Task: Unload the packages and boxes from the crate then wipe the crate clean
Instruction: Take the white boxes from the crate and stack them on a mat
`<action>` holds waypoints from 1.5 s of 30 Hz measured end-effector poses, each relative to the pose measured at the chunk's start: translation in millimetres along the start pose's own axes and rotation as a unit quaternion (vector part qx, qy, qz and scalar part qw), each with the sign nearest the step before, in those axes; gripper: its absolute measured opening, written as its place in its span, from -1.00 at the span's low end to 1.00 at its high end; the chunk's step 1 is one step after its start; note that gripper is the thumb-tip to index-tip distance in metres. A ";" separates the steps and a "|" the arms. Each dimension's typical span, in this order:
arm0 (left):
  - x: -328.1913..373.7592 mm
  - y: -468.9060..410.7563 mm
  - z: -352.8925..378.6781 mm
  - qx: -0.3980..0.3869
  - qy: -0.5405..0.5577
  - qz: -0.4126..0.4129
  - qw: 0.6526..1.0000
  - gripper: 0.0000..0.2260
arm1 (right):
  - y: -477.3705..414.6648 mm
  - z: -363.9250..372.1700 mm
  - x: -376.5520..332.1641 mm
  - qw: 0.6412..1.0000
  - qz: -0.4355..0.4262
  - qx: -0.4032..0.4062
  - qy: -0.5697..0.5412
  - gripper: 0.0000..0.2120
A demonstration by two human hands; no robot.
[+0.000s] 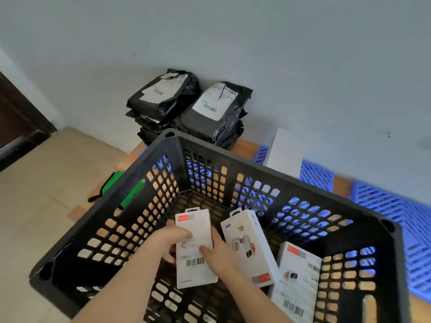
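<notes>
A black perforated plastic crate (277,170) fills the lower part of the head view. Inside it, both hands hold one white retail box (195,270) with a barcode: my left hand (171,241) grips its left edge, my right hand (218,254) its right edge. A second white box (250,243) lies tilted just to the right. A third white box (297,285) with barcode labels lies at the crate's right side. Two stacks of black plastic mailer packages (163,99) (214,113) with white shipping labels stand beyond the crate against the wall.
A white box (285,152) leans by the wall on blue plastic pallets (384,206) at the right. A green and black object (112,185) lies on the tiled floor left of the crate. A dark wooden door (18,117) is at the far left.
</notes>
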State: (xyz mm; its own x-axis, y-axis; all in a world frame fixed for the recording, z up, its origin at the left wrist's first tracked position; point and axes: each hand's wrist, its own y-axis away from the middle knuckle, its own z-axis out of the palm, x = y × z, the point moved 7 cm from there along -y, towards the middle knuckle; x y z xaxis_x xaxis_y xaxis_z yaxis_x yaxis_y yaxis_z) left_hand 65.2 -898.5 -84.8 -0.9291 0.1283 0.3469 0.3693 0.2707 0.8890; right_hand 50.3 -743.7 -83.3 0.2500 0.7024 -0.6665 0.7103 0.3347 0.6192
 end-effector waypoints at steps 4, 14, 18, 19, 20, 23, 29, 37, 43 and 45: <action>12.0 31.9 -16.2 -0.013 0.085 0.017 0.996 -0.57 | 15.4 -21.4 -26.4 0.997 -0.069 0.003 -0.040 -0.42; 42.6 178.2 -18.6 0.009 0.177 0.194 0.965 -0.44 | 103.3 -98.7 -73.7 0.963 -0.242 0.094 -0.079 -0.42; 53.1 243.8 18.0 0.034 0.218 0.280 0.934 -0.48 | 157.9 -151.9 -70.1 0.938 -0.300 0.141 -0.106 -0.46; 56.3 257.2 28.0 0.043 0.223 0.300 0.926 -0.49 | 170.1 -165.2 -66.6 0.933 -0.308 0.150 -0.108 -0.46; 60.4 270.4 39.0 0.051 0.224 0.321 0.919 -0.51 | 183.3 -178.6 -62.4 0.930 -0.314 0.157 -0.110 -0.46; 78.8 305.5 76.9 0.084 0.207 0.383 0.896 -0.55 | 216.6 -220.1 -45.4 0.916 -0.332 0.182 -0.130 -0.47; 137.7 355.3 164.7 0.139 0.171 0.496 0.840 -0.67 | 264.1 -310.8 8.5 0.893 -0.317 0.241 -0.209 -0.53; 228.3 358.0 313.5 0.036 0.059 0.572 0.817 -0.51 | 279.4 -422.6 118.7 0.869 -0.226 0.340 -0.278 -0.44; 261.5 302.4 416.0 -0.048 0.034 0.555 0.830 -0.46 | 259.2 -470.9 203.0 0.865 -0.147 0.404 -0.260 -0.45; 267.4 276.1 447.3 -0.074 0.027 0.542 0.837 -0.45 | 243.2 -478.9 233.2 0.865 -0.110 0.412 -0.265 -0.45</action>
State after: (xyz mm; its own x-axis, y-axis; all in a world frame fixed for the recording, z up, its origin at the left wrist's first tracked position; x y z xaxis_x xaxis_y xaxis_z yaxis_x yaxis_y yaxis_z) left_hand -72.3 -362.6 119.7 -0.0506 0.1766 0.9830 0.9927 -0.0989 0.0688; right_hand -33.7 -197.6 110.8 0.1608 0.2189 -0.9624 0.9522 -0.2910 0.0929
